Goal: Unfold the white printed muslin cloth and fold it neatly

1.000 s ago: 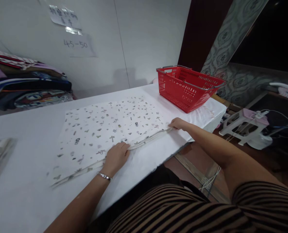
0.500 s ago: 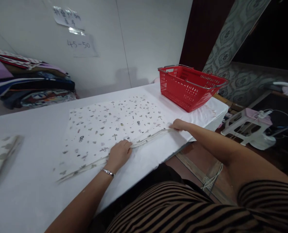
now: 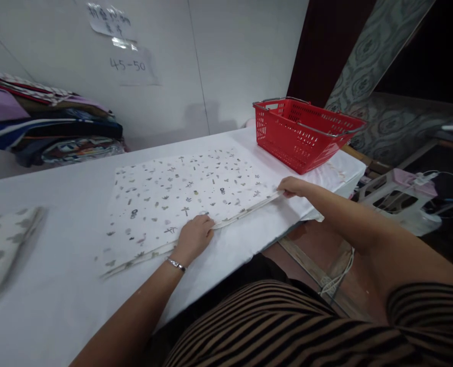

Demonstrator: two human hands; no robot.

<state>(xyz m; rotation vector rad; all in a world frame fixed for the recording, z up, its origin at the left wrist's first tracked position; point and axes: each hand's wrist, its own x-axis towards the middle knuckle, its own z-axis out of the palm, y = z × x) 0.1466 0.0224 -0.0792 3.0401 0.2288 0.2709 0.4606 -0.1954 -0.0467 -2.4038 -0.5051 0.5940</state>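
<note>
Nearest the camera is the person's striped top [image 3: 287, 331], with both bare forearms reaching out over the white table [image 3: 58, 306]. The left hand [image 3: 194, 238], a bracelet [image 3: 176, 264] at its wrist, rests curled on the near hem of the printed cloth [image 3: 184, 196], fingers pinching that edge about midway along. The right hand [image 3: 293, 186] grips the same hem at the cloth's right near corner, fingers closed on it, so the hem runs in a straight line between the two hands. The cloth lies flat on the table in front of the person, white with small grey and dark motifs, its far edge toward the wall. At the left edge of the table lies a folded cloth [image 3: 2, 250] with larger grey shapes, well apart from the hands. Beyond the right hand, a red basket [image 3: 306, 135] stands on the table's far right end. Farther back on the left, a stack of folded fabrics [image 3: 50, 127] sits against the wall [image 3: 230, 61], which carries a paper note [image 3: 109, 20] and the writing "45-50".
</note>
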